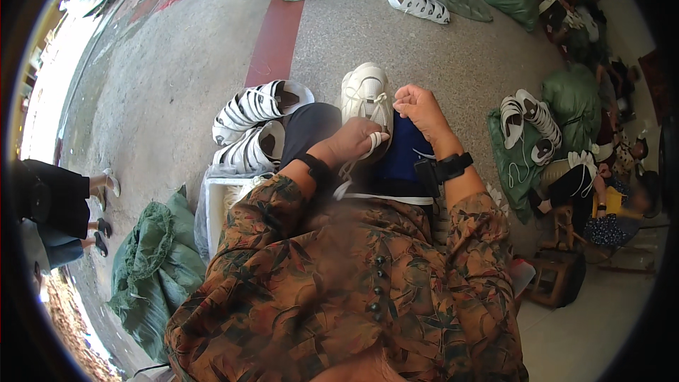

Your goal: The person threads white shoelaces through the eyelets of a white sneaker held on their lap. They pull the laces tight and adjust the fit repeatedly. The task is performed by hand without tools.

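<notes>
A white lace-up sneaker rests on my lap with its toe pointing away from me. My left hand is closed at the heel end of the shoe, with a white shoelace gripped in its fingers. Part of the lace hangs below that hand. Just right of the shoe, my right hand is raised, with thumb and fingertips pinched together beside the laces. Whatever those fingertips hold is too small to make out. Dark cloth and blue cloth cover my lap under the shoe.
Nested rows of white shoes lie by my left knee, above a white plastic-lined box. A green sack slumps at left. More shoes lie on green sacking at right, near a seated person and a wooden stool. People stand far left.
</notes>
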`<state>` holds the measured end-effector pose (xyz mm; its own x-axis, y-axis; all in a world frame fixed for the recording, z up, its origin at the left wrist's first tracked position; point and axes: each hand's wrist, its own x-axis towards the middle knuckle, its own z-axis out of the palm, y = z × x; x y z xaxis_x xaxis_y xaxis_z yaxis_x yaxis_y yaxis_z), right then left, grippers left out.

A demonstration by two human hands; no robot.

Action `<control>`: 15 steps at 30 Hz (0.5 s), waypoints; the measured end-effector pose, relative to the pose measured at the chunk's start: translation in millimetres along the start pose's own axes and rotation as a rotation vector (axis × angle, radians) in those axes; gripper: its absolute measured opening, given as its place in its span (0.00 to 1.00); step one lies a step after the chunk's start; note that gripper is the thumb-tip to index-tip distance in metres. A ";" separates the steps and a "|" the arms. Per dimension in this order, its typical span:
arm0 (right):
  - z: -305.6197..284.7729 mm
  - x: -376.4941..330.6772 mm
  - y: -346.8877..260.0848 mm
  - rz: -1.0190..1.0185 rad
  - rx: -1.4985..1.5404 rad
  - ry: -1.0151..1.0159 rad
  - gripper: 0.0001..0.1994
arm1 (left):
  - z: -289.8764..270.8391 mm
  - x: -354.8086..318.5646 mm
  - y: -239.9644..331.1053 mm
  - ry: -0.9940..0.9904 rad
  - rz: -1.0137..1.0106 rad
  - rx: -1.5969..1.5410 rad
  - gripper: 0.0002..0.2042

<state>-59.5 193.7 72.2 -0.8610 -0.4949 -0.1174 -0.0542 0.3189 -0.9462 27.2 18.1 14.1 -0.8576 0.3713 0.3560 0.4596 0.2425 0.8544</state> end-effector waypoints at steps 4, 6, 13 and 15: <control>21.2 25.4 49.7 0.025 -0.113 0.146 0.08 | 2.2 -0.8 -4.6 0.025 0.045 0.039 0.15; 26.4 33.6 57.0 0.079 -0.053 0.188 0.08 | 2.5 0.3 -3.5 0.034 0.060 0.026 0.15; 33.5 51.1 68.4 0.108 0.125 0.185 0.03 | 3.5 3.9 -5.5 0.014 0.073 -0.020 0.12; 32.1 45.1 58.7 0.157 0.321 0.138 0.03 | 4.2 4.3 -6.2 0.012 0.058 -0.028 0.12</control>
<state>-85.2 164.1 1.6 -0.9075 -0.3396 -0.2472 0.2260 0.1015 -0.9688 21.6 22.0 8.7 -0.8323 0.3735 0.4096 0.5024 0.1958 0.8422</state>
